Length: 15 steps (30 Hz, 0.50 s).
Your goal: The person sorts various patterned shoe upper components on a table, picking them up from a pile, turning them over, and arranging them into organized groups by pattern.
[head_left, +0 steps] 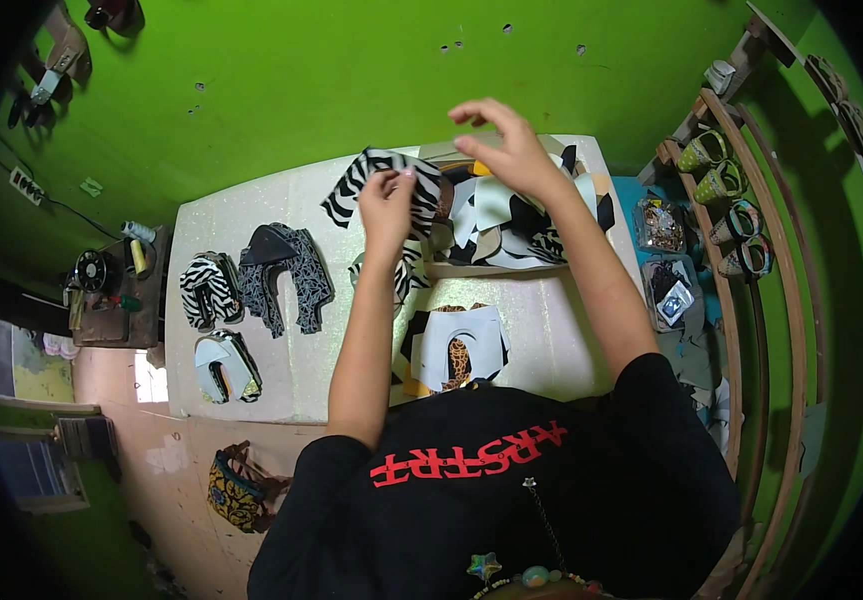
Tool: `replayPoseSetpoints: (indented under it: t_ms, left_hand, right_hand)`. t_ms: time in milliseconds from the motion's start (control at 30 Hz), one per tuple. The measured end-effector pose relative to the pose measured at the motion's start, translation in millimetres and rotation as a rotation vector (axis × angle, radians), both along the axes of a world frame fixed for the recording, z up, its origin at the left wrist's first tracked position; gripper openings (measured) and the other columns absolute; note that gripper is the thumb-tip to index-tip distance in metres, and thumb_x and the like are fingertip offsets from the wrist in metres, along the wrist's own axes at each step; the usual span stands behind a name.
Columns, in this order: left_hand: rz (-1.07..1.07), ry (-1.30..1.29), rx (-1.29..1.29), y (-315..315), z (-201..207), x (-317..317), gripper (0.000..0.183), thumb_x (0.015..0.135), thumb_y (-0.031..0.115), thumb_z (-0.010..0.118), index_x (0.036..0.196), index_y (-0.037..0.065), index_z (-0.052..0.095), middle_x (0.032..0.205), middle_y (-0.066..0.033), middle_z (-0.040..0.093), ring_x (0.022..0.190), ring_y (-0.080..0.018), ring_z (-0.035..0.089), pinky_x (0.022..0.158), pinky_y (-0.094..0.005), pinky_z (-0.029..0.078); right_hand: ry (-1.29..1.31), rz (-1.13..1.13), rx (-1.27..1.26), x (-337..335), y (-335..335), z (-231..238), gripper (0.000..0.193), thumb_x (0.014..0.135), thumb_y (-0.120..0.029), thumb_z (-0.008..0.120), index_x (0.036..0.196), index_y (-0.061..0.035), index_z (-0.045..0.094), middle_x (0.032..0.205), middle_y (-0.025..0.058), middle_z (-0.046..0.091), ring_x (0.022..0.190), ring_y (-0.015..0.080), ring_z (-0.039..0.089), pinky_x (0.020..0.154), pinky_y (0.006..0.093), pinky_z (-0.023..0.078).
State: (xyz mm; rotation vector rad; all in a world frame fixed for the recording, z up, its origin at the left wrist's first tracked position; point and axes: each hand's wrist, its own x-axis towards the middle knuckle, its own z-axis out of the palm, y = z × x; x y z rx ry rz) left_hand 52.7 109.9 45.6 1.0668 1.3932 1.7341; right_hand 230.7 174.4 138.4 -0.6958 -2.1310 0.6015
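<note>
My left hand (387,208) pinches a zebra-print piece of material (349,192) above the far middle of the table. Over a shallow box (496,270) of scraps, my right hand (511,152) is raised with its fingers apart and nothing in them. Inside the box lie black, white, yellow and zebra-print scraps (529,232). More zebra-print material (413,272) sits below my left hand, partly hidden by the forearm. Nearer to me, a white U-shaped pattern piece (486,335) rests on leopard-print and other scraps.
Stacks of cut U-shaped pieces lie at the table's left: zebra-print (209,285), grey-patterned (286,285) and white-topped (226,367). A wooden rack (766,230) with sandals (721,185) and several containers (661,222) stand right. A small fan (93,270) sits on a side table at left.
</note>
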Motion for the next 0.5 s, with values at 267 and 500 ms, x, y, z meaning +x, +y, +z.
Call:
replayPoseSetpoints:
  t_ms: [267,500]
  left_hand:
    - [0.029,-0.037,-0.147,-70,0,-28,0.019,0.086,0.020,0.063,0.090,0.001,0.061,0.076,-0.0002,0.059,0.066,-0.0058,0.051,0.055,-0.0193,0.038]
    - [0.013,0.080,-0.422,-144,-26,-72,0.019,0.082,0.019,0.066,0.085,0.000,0.064,0.070,0.0011,0.057,0.060,-0.0067,0.046,0.052,-0.0232,0.037]
  right_hand:
    - [-0.074,0.041,-0.490,5,-63,-85,0.027,0.084,-0.021,0.061,0.105,-0.0048,0.062,0.096,0.0071,0.064,0.088,0.0163,0.059,0.080,0.0313,0.046]
    - [-0.375,0.176,-0.373,-70,-109,-174,0.031,0.078,-0.013,0.057,0.101,0.0076,0.061,0.098,0.0239,0.063,0.092,0.0357,0.061,0.081,0.0393,0.048]
